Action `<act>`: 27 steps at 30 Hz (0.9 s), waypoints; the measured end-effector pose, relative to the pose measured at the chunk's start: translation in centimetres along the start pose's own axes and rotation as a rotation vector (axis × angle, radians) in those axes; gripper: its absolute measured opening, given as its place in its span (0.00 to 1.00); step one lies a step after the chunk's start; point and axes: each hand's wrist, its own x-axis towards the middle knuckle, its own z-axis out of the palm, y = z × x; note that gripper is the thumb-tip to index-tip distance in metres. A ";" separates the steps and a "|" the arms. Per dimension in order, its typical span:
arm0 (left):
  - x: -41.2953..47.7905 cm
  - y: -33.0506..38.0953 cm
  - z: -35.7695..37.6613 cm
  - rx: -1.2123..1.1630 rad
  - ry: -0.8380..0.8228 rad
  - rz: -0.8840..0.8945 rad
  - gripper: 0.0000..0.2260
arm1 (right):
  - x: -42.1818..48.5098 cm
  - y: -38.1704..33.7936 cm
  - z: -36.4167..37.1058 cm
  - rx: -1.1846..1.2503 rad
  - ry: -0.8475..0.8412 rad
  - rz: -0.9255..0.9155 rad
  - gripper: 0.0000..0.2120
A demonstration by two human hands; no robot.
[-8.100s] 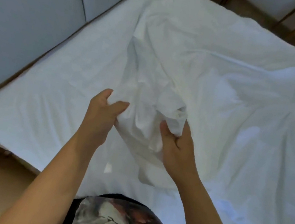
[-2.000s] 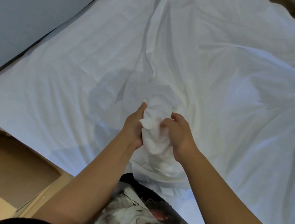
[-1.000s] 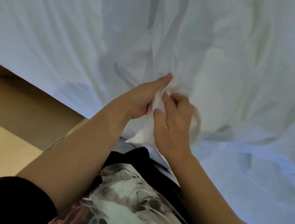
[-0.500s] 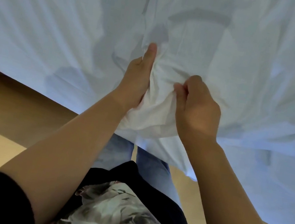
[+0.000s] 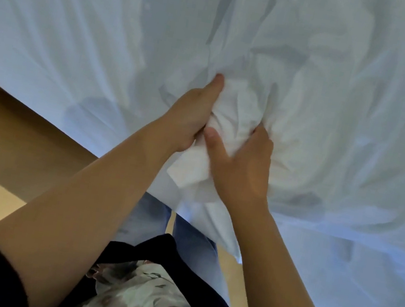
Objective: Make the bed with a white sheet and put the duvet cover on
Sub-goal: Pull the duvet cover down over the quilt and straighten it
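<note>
1. From my remote station I see both hands working one bunch of white fabric at the near edge of the bed (image 5: pixel 51 51), directly in front of the person's body.
2. The left hand (image 5: pixel 191 116) is closed around the left side of the gathered white cloth (image 5: pixel 237 116), thumb extended upward along it.
3. The right hand (image 5: pixel 240 165) is clamped on the same bunch from the right, thumb across the front and fingers curled behind it. A loose corner flap (image 5: pixel 187 169) of the cloth hangs out below, between the two hands.
4. The rest of the white fabric spreads away from the grip over the bed, wrinkled and unsmoothed; folds radiate from the bunch. I cannot tell whether the gripped piece is the sheet, the duvet cover or the duvet corner inside it.
5. Judged step: a corner is being located and secured, most likely seating a duvet corner into its cover. I rate the task as mid-way, not near finished.
6. Next move, in my judgement: keep the corner pinched firmly, then pull or shake so the fabric runs out flat. Slack grip risks the corner slipping back inside.
7. Markings: no brand, label or writing is legible on the fabric. The person's patterned top (image 5: pixel 142 302) shows a print only, no readable text.
</note>
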 end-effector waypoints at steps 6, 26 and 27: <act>0.1 1.7 1.3 0.236 0.113 0.211 0.23 | 0.4 -0.1 0.4 0.119 0.066 0.024 0.18; 5.0 5.9 -3.5 0.189 0.121 -0.014 0.25 | 1.8 -2.7 2.6 -0.482 -0.052 -0.147 0.54; 4.9 5.6 -3.7 0.220 0.109 -0.020 0.25 | 1.6 -2.4 2.7 -0.462 -0.042 -0.159 0.54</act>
